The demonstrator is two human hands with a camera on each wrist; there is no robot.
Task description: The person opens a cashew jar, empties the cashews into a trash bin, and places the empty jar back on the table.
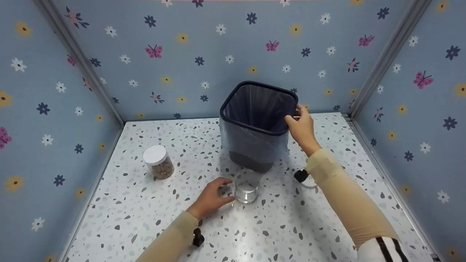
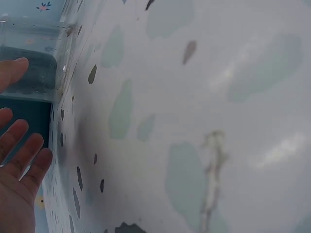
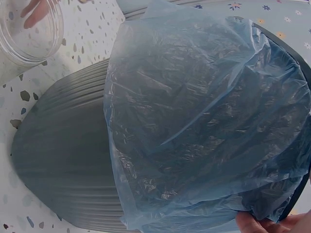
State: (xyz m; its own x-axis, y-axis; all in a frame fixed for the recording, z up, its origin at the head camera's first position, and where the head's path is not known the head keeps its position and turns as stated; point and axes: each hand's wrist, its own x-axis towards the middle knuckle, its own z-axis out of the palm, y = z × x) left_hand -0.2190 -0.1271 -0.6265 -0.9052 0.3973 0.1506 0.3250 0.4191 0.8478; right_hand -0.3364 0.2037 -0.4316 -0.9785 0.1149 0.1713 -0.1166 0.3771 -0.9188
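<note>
A clear, uncapped glass jar stands on the speckled table, in front of a dark trash bin. My left hand is just left of the jar, thumb and fingers spread towards it; whether they touch it I cannot tell. In the left wrist view the fingers look extended and hold nothing. My right hand grips the bin's black rim at its right side, thumb on the inner edge. A translucent blue bag lines the bin and hangs over its outside.
At the left of the table stands a white-lidded jar of brownish pieces. Beside the right forearm is a small black object with a pale ring. Flowered panels enclose the table at the back and both sides.
</note>
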